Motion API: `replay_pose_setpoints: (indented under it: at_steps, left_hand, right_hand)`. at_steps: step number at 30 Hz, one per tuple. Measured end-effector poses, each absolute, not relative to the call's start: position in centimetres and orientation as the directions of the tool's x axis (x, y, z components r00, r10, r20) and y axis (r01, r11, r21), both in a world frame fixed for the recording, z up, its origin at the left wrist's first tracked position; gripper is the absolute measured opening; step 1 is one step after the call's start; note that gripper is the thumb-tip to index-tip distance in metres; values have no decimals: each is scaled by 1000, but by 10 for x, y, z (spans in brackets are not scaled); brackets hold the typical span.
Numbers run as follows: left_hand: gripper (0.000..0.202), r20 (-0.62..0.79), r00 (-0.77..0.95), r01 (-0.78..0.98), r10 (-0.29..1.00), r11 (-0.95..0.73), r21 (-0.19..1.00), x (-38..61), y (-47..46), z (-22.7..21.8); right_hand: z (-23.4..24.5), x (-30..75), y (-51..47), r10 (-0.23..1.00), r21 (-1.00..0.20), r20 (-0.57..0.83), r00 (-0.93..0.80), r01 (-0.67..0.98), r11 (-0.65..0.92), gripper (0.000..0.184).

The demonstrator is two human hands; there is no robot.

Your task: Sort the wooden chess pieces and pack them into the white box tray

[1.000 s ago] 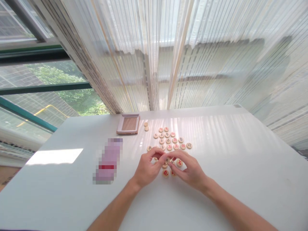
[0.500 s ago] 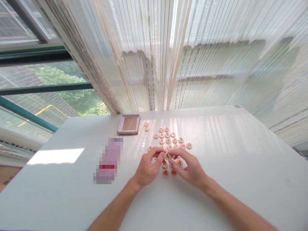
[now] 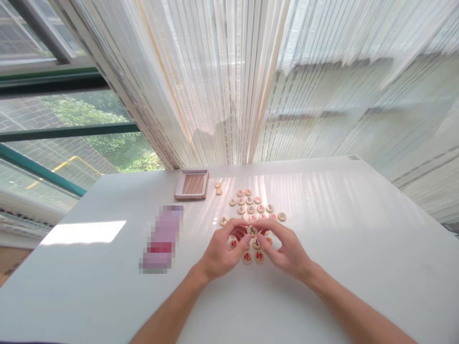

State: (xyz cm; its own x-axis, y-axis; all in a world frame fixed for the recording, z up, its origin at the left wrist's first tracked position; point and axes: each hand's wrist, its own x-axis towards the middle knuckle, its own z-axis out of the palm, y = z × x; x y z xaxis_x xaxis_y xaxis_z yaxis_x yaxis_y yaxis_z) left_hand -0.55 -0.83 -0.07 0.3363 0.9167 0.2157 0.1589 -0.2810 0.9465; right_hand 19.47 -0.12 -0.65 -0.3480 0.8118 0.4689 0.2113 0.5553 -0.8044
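Chess piece (image 3: 252, 231) bearing black 马, being pinched in the fingertip grip of left hand (image 3: 219, 252) and right hand (image 3: 287, 252); red 炮 disc (image 3: 247, 257) and 帅 disc (image 3: 259, 256) lying close by on the surface (image 3: 322, 286).

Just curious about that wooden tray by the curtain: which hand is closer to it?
Left. The left hand sits just right of the tray, toward the person; the right hand is farther right. Both pinch one game piece between them.
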Motion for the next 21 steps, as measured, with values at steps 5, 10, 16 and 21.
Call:
replay_pose_setpoints:
  at_steps: [5, 10, 16, 21]
  left_hand:
    - [26, 255, 337, 197, 906, -333, 922, -5, -8, -4]
    - [28, 313, 347, 247, 884, -408, 879, -6, -7, -7]
    - [28, 346, 412, 285, 843, -480, 830, -6, -8, -8]
    - [27, 362, 429, 298, 827, -508, 808, -5, -8, -7]
  right_hand:
    - [-6, 195, 0, 843, -836, 428, -326, 210, 506, 27]
    - [-5, 194, -1, 865, -858, 388, -319, 218, 465, 18]
    - [-7, 194, -1, 889, -870, 355, -289, 245, 427, 10]
    - [-10, 194, -1, 909, -883, 323, -264, 261, 390, 5]
